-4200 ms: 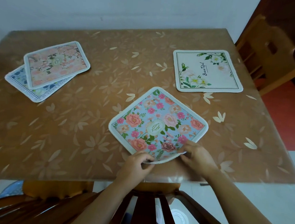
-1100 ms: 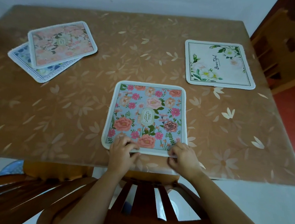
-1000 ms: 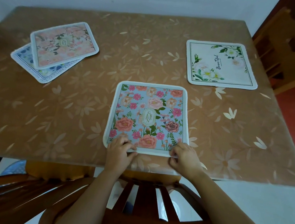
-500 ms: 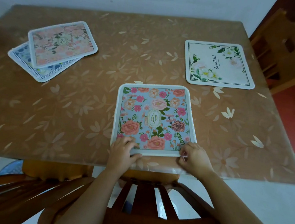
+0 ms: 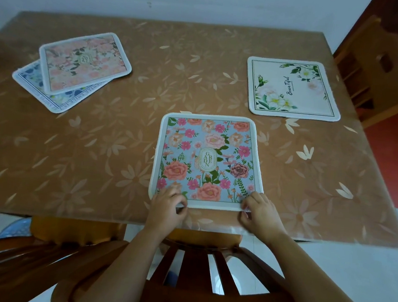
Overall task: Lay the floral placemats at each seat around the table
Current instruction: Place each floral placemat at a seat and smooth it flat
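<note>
Squaring the blue GARDEN placemat (image 5: 207, 160) at the near seat was the step in hand. Left hand (image 5: 168, 204) and right hand (image 5: 261, 210) each pinched its near edge at a corner, thumbs under, fingers curled on top. Mat lay flat at 6 o'clock on the table (image 5: 96, 156), edge parallel to the rim, above the chair back (image 5: 197, 266). White rose placemat (image 5: 292, 88) already sat at 2 o'clock. Pink placemat (image 5: 84, 62) overlapped a blue-and-white one (image 5: 34, 84) at 10 o'clock, 2 still stacked. Next move likely: release, then take the pink one to a bare seat.
</note>
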Demonstrator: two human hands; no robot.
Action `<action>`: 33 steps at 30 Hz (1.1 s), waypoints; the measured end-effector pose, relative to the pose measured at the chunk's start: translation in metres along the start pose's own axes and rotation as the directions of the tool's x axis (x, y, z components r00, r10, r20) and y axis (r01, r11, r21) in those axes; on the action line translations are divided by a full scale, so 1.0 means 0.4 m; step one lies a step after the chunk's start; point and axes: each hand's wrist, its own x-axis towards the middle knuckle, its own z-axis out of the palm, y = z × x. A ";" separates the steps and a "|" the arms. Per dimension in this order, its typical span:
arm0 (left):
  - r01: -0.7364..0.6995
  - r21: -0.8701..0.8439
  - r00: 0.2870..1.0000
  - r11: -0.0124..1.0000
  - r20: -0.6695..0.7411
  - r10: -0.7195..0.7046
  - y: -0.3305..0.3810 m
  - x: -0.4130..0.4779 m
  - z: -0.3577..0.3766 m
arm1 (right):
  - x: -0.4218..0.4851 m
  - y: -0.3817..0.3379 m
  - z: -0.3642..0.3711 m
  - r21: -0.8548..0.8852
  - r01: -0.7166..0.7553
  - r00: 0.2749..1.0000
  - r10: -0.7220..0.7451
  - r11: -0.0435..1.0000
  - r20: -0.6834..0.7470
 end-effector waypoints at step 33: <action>0.008 0.009 1.000 1.000 0.015 -0.008 -0.003 -0.005 -0.028 | 0.005 -0.011 -0.008 -0.002 -0.014 0.999 0.014 1.000 0.044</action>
